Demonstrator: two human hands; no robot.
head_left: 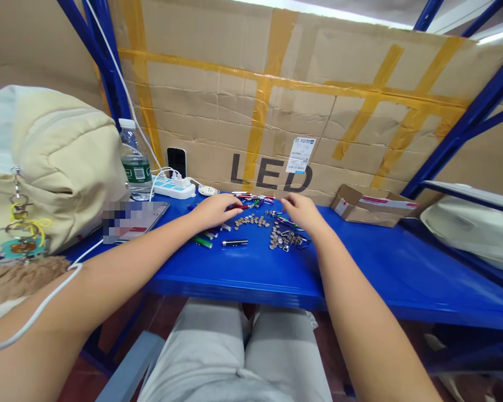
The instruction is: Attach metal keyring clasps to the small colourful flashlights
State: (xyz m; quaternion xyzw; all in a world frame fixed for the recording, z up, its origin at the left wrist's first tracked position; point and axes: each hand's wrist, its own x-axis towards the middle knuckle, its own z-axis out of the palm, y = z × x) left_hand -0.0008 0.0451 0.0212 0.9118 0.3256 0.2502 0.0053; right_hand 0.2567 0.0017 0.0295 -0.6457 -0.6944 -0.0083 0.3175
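My left hand [218, 212] is closed, thumb and fingers pinching a red pen-like metal tube [243, 206]. Across from it, my right hand [304, 213] curls its fingers down beside the metal clasps; whatever sits at its fingertips is too small to make out. Between the hands lie several small round silver discs [251, 221], which look like button cells. A heap of metal clasps [293, 240] is by my right wrist. Nearer me rests a single black tube [235, 243]. Green tubes [203, 242] lie under my left wrist, and more coloured tubes [251, 196] are piled behind.
On the left are a cream bag [67, 145], a water bottle [136, 167], a phone [142, 220] and a white power strip [174, 187] with cables. A small open cardboard box [373, 206] stands right. Taped cardboard [209, 111] walls the back of the blue table [251, 273].
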